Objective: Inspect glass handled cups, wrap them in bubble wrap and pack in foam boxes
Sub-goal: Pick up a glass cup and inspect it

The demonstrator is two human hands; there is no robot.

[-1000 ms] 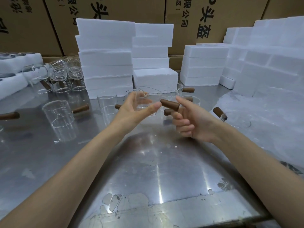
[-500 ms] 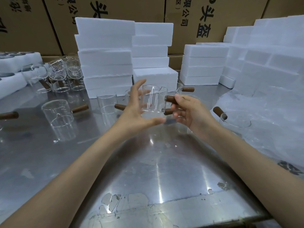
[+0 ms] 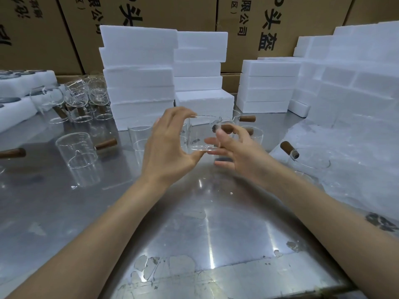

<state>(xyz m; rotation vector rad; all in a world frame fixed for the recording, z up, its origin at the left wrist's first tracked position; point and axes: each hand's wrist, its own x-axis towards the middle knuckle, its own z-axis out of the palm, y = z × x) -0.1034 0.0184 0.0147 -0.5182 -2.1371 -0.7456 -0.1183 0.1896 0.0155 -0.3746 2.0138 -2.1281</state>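
Note:
A clear glass cup (image 3: pixel 200 134) with a brown wooden handle hangs upright in the air over the steel table (image 3: pixel 194 223). My left hand (image 3: pixel 168 145) grips it between fingers on the rim and thumb under the base. My right hand (image 3: pixel 235 147) holds the handle side, thumb by the handle, other fingers spread below. More handled glass cups (image 3: pixel 75 149) stand on the table to the left and behind. A sheet of bubble wrap (image 3: pixel 345 152) lies at the right with another cup (image 3: pixel 306 158) on it.
Stacks of white foam boxes (image 3: pixel 140 76) rise behind the cups, with more foam boxes (image 3: pixel 345 83) at the right. Foam trays (image 3: pixel 17 98) sit at the far left. Cardboard cartons (image 3: pixel 172 14) form the back wall. The table's near edge has peeling film (image 3: pixel 164 266).
The cup has been lifted and turned upright. My left hand moved from beside it to gripping rim and base; my right hand slid from pinching the handle to spreading its fingers under the cup.

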